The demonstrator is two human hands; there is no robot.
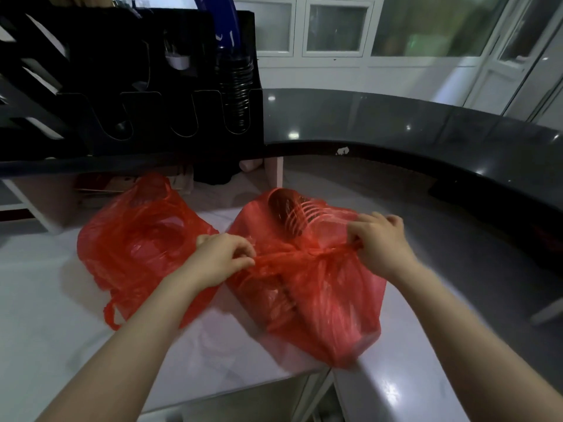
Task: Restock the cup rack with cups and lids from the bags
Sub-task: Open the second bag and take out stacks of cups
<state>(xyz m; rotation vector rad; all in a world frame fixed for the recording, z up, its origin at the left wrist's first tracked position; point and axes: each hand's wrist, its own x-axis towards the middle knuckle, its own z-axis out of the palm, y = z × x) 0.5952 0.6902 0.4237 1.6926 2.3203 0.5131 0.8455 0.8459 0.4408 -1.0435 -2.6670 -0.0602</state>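
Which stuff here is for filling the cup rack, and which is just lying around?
For the job: tied red bag, gripped by left hand and right hand; second red bag; cup rack; stacked black lids.
Just lying about: dark counter; blue object by the rack.

left hand: pinching | right hand: pinching | forearms: extended forward, converging

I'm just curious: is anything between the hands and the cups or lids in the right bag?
Yes, the bag itself. Its handles are tied in a knot on top, and the left hand and right hand pinch its ends. The stack inside shows only through the plastic.
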